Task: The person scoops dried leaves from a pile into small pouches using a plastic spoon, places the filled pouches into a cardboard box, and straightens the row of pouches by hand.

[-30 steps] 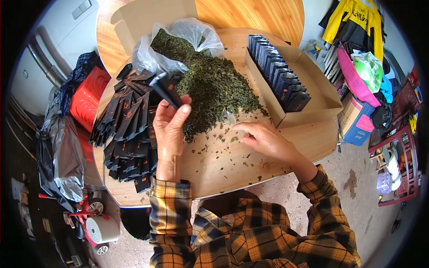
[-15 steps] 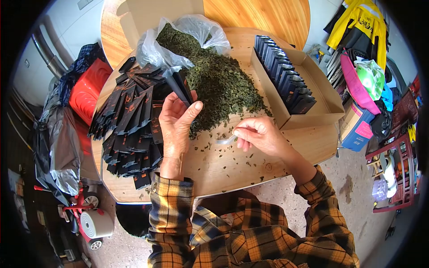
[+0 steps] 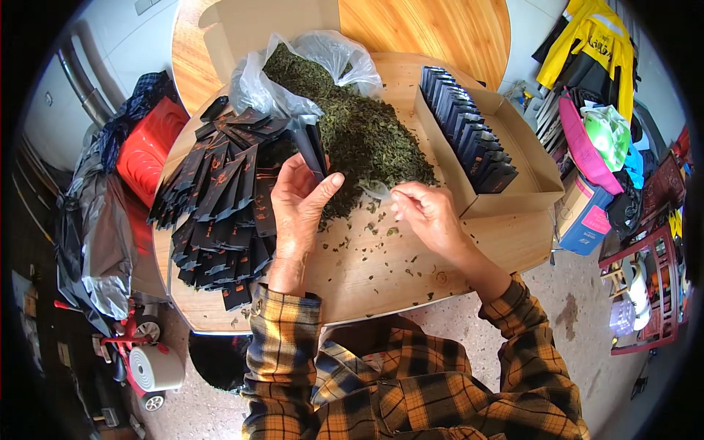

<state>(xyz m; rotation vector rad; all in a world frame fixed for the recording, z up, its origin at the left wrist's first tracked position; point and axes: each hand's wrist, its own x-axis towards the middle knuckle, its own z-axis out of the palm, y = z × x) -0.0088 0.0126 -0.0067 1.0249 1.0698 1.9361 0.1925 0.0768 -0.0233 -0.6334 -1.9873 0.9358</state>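
My left hand (image 3: 299, 202) is closed around a black packet (image 3: 311, 149), held upright at the left edge of the leaf pile. Between the thumb and fingers of my right hand (image 3: 427, 213) is the handle of a small clear scoop (image 3: 375, 191). The scoop's bowl is at the near edge of the dark green leaf pile (image 3: 367, 139) and seems to have some leaves in it. Beside my left hand, many black packets with orange print (image 3: 220, 183) lie fanned out in a heap.
A crumpled clear plastic bag (image 3: 264, 92) of leaves is at the back. On the right, a cardboard box (image 3: 517, 147) holds a row of standing dark packets (image 3: 466, 128). Loose leaves dot the wooden table (image 3: 352, 290). A red stool (image 3: 150, 147) stands left.
The packet in my left hand has swung from a leftward tilt to more upright. My right hand has shifted, and the scoop has moved from the table's bare part to the leaf pile's edge.
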